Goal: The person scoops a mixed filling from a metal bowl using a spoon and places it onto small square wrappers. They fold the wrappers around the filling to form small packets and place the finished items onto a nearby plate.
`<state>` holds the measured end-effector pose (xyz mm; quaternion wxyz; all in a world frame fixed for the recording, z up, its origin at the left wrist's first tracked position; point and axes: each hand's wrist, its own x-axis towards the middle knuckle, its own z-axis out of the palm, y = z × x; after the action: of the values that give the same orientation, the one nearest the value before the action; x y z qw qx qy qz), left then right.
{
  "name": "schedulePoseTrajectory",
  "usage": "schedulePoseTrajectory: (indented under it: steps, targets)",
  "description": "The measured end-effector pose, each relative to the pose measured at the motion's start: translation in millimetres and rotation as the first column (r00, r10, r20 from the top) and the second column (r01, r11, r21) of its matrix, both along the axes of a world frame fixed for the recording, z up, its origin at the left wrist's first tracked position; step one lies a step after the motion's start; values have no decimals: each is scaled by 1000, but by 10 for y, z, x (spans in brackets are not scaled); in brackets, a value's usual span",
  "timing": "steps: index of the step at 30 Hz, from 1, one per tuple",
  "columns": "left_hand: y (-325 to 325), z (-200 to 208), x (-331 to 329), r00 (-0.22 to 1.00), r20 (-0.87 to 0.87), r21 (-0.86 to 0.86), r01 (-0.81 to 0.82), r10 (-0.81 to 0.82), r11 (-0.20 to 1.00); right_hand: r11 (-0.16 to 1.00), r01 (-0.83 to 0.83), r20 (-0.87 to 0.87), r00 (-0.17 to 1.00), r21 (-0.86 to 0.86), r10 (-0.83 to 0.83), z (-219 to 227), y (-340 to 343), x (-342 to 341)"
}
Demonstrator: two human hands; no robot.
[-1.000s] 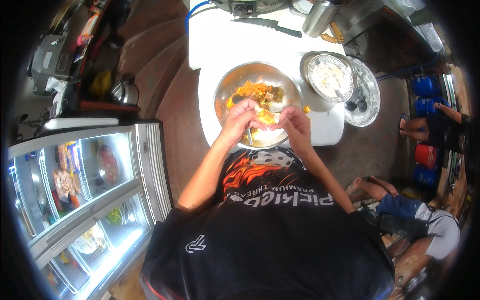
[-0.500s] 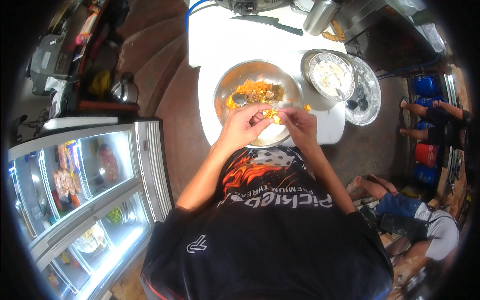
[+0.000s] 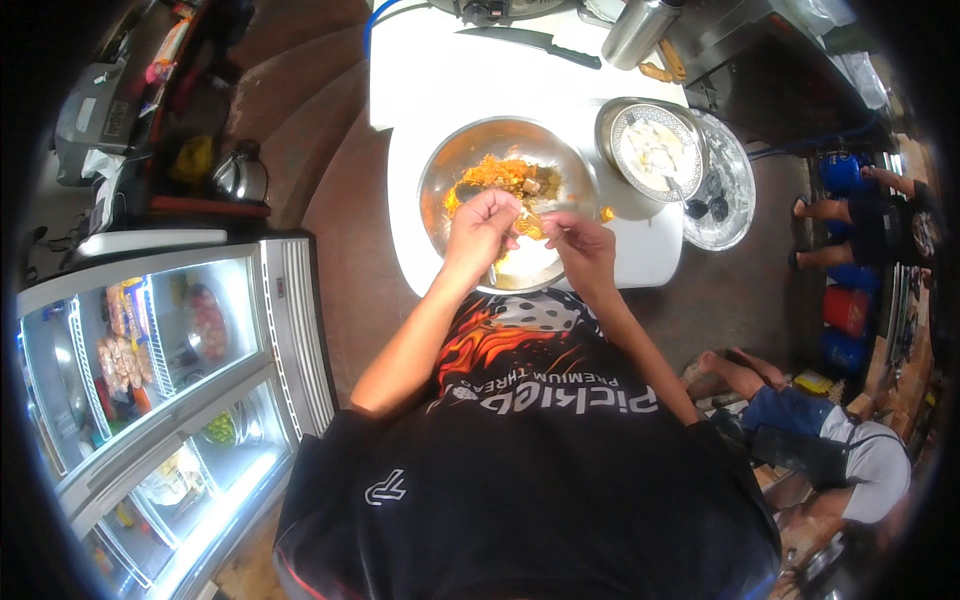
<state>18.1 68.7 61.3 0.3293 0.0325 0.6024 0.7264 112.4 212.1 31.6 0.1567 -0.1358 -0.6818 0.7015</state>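
Observation:
Over the near part of a wide metal bowl (image 3: 428,195), both hands pinch a small yellow-gold wrapper (image 3: 530,224). My left hand (image 3: 478,238) is closed at its left end, fingertips together. My right hand (image 3: 586,250) grips the right end between thumb and fingers. Whatever the wrapper holds is too small to make out. Below the hands, the bowl contains shredded orange food (image 3: 497,170) and brownish, crumbly bits. Another scrap of yellow wrapper (image 3: 606,214) lies on the white table (image 3: 650,245), just right of the bowl.
Right of the bowl, a patterned bowl (image 3: 625,180) with pale food and a spoon rests over a metal pan, beside an oval tray (image 3: 740,190). A large knife (image 3: 530,43) and steel flask (image 3: 640,33) lie farther back. A lit display fridge (image 3: 265,320) stands left; two people are at right.
The yellow wrapper looks more drawn out between my fingers, and my left hand has turned and lifted slightly. The person at far right has shifted. The whole view has moved a little.

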Motion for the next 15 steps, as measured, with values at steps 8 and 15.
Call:
schedulePoseTrajectory:
  steps: [8,15]
  targets:
    - [79,-224,61,992,-125,-103,15,-28,995,951,159,86,986,-264,-141,6,-2,-87]
    - [31,-145,58,982,147,-11,118,-115,993,892,237,199,965,-386,-170,-84,-36,-48]
